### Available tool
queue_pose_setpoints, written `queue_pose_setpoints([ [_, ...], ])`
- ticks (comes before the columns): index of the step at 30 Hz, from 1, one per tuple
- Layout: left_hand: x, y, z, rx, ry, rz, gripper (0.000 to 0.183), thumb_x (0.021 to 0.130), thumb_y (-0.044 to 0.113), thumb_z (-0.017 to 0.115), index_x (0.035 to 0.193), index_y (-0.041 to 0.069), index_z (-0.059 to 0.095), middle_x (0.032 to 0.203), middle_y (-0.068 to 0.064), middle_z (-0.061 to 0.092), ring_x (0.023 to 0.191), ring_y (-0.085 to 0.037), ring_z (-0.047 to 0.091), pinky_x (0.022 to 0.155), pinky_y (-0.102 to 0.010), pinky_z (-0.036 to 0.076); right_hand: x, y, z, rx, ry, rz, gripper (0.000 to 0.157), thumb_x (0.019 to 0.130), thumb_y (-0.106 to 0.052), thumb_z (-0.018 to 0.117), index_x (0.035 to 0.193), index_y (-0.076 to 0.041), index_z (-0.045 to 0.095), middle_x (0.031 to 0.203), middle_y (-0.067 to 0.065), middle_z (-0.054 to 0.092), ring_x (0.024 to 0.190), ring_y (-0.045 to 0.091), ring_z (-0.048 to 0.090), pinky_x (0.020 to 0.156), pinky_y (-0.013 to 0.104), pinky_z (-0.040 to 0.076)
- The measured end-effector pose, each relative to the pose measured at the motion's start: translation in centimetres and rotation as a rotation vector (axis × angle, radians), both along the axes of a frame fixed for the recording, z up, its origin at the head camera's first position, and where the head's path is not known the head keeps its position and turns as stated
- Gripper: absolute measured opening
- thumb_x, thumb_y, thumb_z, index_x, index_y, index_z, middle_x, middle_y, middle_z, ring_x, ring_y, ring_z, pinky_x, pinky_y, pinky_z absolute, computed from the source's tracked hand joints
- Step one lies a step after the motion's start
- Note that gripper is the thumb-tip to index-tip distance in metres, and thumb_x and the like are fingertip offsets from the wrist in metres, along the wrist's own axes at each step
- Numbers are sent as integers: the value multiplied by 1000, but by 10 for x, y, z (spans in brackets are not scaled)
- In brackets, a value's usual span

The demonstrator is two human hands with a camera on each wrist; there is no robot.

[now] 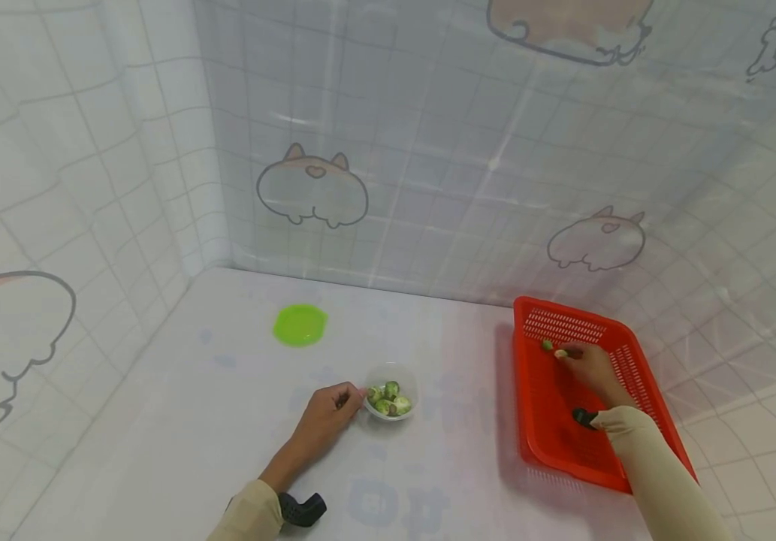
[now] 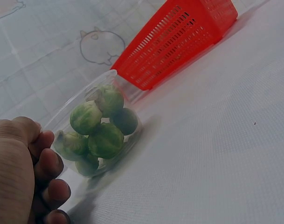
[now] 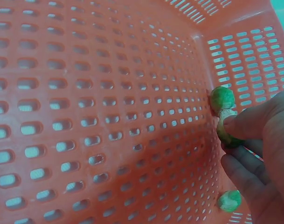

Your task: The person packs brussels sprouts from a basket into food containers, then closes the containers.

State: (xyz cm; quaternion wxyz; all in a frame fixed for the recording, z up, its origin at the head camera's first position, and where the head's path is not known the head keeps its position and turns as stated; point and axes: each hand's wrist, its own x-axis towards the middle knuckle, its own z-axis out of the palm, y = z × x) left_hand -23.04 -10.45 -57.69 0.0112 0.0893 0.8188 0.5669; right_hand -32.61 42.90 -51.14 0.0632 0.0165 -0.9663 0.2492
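My left hand (image 1: pixel 325 415) pinches the near-left rim of a clear plastic bowl (image 1: pixel 409 379). Several green Brussels sprouts (image 2: pixel 104 140) lie in the bowl, which stands on the white-covered table. Over on the right, my right hand (image 1: pixel 592 370) is inside a red perforated basket (image 1: pixel 528 421). Between its thumb and fingers it grips a Brussels sprout (image 3: pixel 224 130). A second sprout (image 3: pixel 222 98) sits right beside the held one, and a third sprout (image 3: pixel 229 200) lies lower in the right wrist view, near the fingers.
A bright green round lid or plate (image 1: pixel 300 324) lies flat on the table (image 1: pixel 191 421), behind and left of the bowl. Hanging sheets with a grid and cartoon animals (image 1: pixel 313 184) close off the back and both sides. The basket stands close to the right-hand sheet.
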Motion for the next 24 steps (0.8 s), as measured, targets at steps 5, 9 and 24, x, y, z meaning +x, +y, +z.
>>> queue_pose_setpoints([
  [5,1,0,2,1,0,0,37,99,51,58,82,20,70,69,5,54,70,-15,51,62,-27,40,3,0,5,-37,0,-15,31,98,-13,67,123,6,66,117,27,67,102,40,65,78,45,55],
  [9,1,0,2,1,4,1,37,99,51,58,82,20,70,68,6,54,69,-15,51,61,-27,40,3,-2,10,-56,24,-20,32,98,-15,68,123,5,67,117,26,68,103,40,66,74,35,53],
  [24,-2,-3,4,-2,12,-3,40,99,54,57,82,20,70,67,5,54,67,-14,51,60,-27,40,5,-19,25,-158,9,-33,34,98,-25,68,125,-4,69,119,18,70,107,30,65,74,17,48],
])
